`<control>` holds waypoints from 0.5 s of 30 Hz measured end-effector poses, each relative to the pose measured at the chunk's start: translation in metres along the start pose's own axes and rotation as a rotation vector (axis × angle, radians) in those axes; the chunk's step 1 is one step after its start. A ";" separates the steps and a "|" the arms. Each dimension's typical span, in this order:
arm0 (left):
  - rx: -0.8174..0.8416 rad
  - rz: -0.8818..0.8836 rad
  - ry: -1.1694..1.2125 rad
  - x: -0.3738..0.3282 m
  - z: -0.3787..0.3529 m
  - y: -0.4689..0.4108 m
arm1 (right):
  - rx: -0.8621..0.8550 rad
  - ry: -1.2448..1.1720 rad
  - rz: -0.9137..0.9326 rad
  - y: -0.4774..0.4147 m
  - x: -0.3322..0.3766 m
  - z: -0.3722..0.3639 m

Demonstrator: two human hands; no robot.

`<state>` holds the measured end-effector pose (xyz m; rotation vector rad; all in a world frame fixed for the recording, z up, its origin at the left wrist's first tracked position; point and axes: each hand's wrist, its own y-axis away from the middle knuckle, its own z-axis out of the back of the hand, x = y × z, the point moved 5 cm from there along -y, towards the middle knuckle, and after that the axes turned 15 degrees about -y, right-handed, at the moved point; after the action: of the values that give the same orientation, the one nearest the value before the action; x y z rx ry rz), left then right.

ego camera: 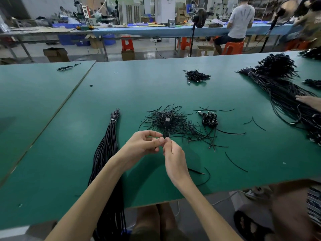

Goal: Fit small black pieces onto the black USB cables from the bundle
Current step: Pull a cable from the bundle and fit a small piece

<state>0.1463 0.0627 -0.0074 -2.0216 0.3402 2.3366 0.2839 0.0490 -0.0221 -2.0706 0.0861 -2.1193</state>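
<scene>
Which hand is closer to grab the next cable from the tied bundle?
Probably the left hand. The tied bundle lies close on its left, while the right hand is on the far side and would have to cross over. Both hands are pinching one cable now.

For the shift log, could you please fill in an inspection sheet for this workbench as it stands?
Surface: green bench top, seam on the left.
Job's things: tied cable bundle left, overhanging the near edge; USB cable held upright.
Clutter: loose wire offcuts mid-bench; two small coiled heaps.
Hands: left hand and right hand both pinch the USB cable's lower end.
Cables: large cable mass right, another person's hand touching it.
Surroundings: seated person at far bench, fan.
</scene>
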 end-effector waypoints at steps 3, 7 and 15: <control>0.069 0.061 0.032 0.001 0.003 0.000 | 0.048 0.087 0.005 0.001 -0.001 -0.004; 0.100 0.093 0.040 0.003 0.007 0.001 | 0.118 0.240 -0.007 0.002 -0.004 -0.008; 0.204 0.039 0.099 0.001 0.003 0.003 | 0.176 0.271 -0.028 0.004 -0.005 -0.009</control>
<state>0.1430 0.0605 -0.0081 -2.0528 0.6001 2.1271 0.2752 0.0450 -0.0282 -1.6899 -0.0913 -2.3194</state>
